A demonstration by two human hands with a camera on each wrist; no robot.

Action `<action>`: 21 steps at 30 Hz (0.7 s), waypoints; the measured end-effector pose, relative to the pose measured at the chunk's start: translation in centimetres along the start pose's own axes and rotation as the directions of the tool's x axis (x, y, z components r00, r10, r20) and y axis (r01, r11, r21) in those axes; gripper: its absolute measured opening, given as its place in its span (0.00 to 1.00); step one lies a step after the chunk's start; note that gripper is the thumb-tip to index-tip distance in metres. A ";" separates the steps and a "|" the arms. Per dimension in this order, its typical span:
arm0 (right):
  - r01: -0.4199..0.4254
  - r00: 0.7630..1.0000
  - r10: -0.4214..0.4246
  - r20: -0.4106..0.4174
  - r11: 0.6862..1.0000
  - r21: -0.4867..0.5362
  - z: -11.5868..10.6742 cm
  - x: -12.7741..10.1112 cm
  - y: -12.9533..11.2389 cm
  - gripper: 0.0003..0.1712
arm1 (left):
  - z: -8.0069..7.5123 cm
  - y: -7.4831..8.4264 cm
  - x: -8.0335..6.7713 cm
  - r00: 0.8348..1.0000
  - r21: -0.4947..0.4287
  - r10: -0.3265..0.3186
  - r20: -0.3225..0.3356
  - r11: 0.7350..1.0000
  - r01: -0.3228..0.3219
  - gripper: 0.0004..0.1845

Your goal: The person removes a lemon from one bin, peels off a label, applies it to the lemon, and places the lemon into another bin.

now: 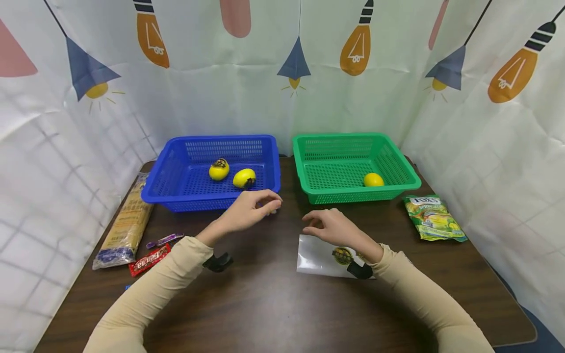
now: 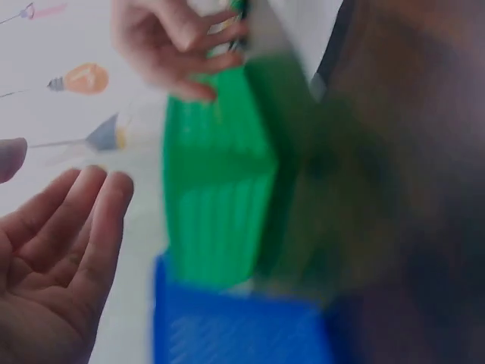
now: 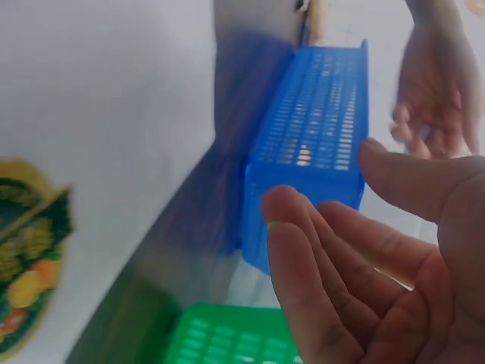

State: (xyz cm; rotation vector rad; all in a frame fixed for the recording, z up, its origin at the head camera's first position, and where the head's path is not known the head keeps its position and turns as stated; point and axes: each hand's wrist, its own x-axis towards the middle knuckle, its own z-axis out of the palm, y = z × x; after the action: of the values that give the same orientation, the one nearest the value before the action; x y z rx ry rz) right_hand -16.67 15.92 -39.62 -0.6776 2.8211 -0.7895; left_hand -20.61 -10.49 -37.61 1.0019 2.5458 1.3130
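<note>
Both hands hover empty over the table (image 1: 265, 304), fingers loosely curled and holding nothing. The left hand (image 1: 249, 211) hangs just near the blue basket (image 1: 176, 193), which holds two lemons (image 1: 244, 178). The right hand (image 1: 333, 226) floats above a white packet (image 1: 315, 257), near the green basket (image 1: 353, 196) with one lemon (image 1: 373, 180).

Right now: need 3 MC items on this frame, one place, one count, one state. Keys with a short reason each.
1. Where does the silver packet lie?
A. in the blue basket
B. on the table under the right hand
C. in the green basket

2. How many yellow fruits sit in the blue basket?
A. one
B. two
C. three

3. What does the right hand hold?
A. nothing
B. a fruit
C. a candy bar

Key:
1 B, it lies flat on the table beneath the hand.
2 B, two show inside.
3 A, the right wrist view shows a bare palm.
</note>
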 end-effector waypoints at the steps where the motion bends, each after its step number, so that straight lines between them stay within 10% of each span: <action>1: -0.004 1.000 0.004 0.007 1.000 0.003 0.0 -0.3 0.2 0.22 | 0.7 -0.3 -0.1 0.999 -0.044 -0.020 0.043 0.999 0.022 0.13; 10: -0.012 0.998 0.010 0.065 1.000 0.019 -0.1 -1.2 1.8 0.22 | 6.1 -3.4 -0.2 0.933 -0.296 -0.165 0.321 0.918 0.264 0.21; 21: 0.012 0.984 -0.015 0.176 1.000 0.013 -4.2 -0.9 3.3 0.20 | 8.0 -3.5 2.2 0.898 -0.548 -0.255 0.359 0.721 0.424 0.28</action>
State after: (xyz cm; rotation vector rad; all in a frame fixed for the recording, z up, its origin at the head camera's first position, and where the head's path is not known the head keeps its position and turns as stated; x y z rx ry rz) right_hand -18.22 20.81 -37.76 -0.7272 2.6539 -0.7109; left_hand -21.04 -5.12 -44.76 0.4851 1.7743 1.5995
